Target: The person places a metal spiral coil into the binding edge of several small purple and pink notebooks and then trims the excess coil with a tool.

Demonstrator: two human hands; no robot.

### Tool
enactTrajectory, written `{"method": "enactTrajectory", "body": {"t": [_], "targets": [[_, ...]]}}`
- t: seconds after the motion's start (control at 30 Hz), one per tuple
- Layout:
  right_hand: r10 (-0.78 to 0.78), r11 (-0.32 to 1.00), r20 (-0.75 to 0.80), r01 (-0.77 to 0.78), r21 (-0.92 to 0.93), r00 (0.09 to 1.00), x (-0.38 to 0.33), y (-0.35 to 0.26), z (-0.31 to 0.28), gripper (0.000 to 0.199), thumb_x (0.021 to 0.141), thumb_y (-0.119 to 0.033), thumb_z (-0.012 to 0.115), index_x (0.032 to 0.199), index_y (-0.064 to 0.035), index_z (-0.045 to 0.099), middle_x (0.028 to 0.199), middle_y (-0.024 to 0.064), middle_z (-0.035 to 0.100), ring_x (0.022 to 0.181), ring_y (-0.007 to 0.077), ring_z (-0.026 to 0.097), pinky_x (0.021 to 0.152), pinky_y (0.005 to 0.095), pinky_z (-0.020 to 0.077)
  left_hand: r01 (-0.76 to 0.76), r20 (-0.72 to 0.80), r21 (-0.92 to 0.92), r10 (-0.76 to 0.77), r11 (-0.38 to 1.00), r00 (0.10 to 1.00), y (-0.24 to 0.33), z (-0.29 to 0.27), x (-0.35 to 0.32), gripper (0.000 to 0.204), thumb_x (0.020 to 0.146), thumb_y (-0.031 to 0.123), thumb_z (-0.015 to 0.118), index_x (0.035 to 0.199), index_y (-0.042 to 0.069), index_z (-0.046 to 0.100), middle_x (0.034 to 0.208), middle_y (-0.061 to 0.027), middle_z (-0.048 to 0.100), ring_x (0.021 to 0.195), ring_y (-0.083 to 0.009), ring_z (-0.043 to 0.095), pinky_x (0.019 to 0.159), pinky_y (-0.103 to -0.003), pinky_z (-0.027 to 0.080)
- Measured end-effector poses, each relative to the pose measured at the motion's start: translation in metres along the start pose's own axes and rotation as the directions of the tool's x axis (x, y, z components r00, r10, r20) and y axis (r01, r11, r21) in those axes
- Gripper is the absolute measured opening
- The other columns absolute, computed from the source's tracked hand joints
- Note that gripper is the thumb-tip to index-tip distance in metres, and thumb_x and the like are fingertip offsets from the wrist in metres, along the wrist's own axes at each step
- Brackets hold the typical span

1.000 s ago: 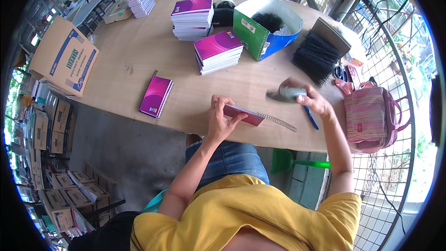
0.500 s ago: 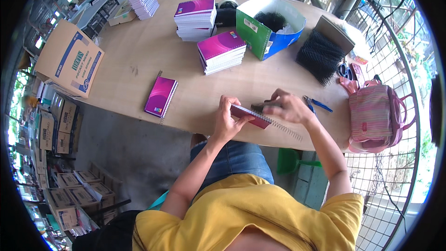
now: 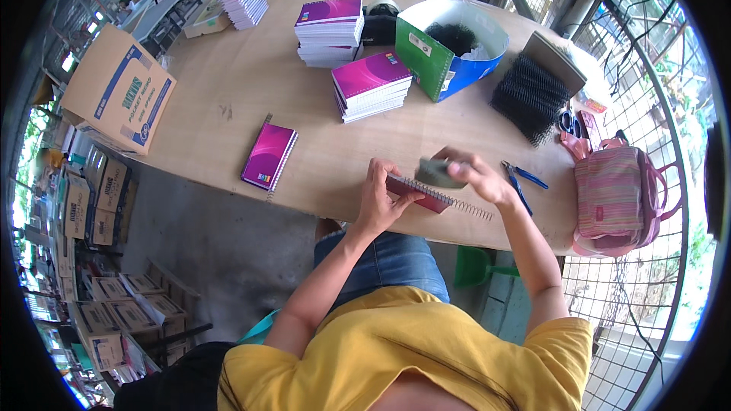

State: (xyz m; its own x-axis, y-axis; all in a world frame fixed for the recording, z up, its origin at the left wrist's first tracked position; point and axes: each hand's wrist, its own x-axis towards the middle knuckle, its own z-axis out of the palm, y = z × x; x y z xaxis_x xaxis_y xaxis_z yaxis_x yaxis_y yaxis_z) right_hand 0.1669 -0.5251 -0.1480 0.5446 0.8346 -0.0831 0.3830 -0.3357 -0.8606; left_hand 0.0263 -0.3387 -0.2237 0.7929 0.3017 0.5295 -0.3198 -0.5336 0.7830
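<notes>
Near the table's front edge, my left hand is closed on a small notebook, held with its bound edge upward. A wire coil runs along that edge, and its loose end sticks out past the notebook toward the right. Just above the binding, my right hand grips a grey-green block or pad, slightly blurred; its exact kind does not show. To the left lies a purple notebook with coil ends protruding at both ends. Blue-handled pliers rest on the table right of my right hand.
Beyond my hands stand purple notebook stacks and a blue-green container of black coils. More dark coils, scissors and a striped pink bag occupy the right side. A cardboard box sits at the left edge.
My right hand and the grey-green block have lifted away from the notebook's coil. My left hand keeps its hold on the notebook. The whole view has shifted slightly.
</notes>
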Motion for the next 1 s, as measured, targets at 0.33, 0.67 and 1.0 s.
{"method": "enactTrajectory", "body": {"t": [0.33,0.67,1.0], "targets": [[-0.095,0.955,-0.067,0.072,-0.287,0.993,0.011,-0.011,0.014,0.057,0.092,-0.051,0.065,0.107,0.0037,0.074,0.118,0.0168,0.064,0.108,0.0299,0.063,0.094,0.0392,0.0484,0.306,0.204,-0.433,-0.239,0.848,0.949,-0.04,-0.036,-0.001,0.018,0.094,-0.004,0.063,0.11,0.003,0.057,0.105,-0.0041,0.061,0.099,-0.0111,0.062,0.089,-0.027,0.053],[-0.025,0.989,0.01,0.023,0.144,1.0,0.018,-0.003,0.011,0.054,0.093,-0.052,0.064,0.117,-0.0053,0.073,0.114,0.0193,0.065,0.104,0.0309,0.065,0.095,0.0397,0.0497,0.317,0.186,-0.592,-0.257,0.741,0.948,-0.03,-0.025,0.011,0.048,0.09,-0.009,0.066,0.13,0.008,0.045,0.098,-0.0047,0.062,0.093,-0.0112,0.063,0.086,-0.026,0.055],[-0.094,0.442,-0.625,-0.53,-0.724,0.775,-0.105,0.094,-0.035,0.07,0.085,-0.036,0.074,0.143,-0.0078,0.049,0.144,0.0241,0.045,0.137,0.0426,0.039,0.113,0.0501,0.032,0.274,0.064,-0.636,-0.305,0.721,0.95,-0.002,-0.048,0.016,0.062,0.09,-0.006,0.068,0.143,0.01,0.038,0.106,-0.0102,0.066,0.09,-0.011,0.062,0.078,-0.025,0.053]]}}
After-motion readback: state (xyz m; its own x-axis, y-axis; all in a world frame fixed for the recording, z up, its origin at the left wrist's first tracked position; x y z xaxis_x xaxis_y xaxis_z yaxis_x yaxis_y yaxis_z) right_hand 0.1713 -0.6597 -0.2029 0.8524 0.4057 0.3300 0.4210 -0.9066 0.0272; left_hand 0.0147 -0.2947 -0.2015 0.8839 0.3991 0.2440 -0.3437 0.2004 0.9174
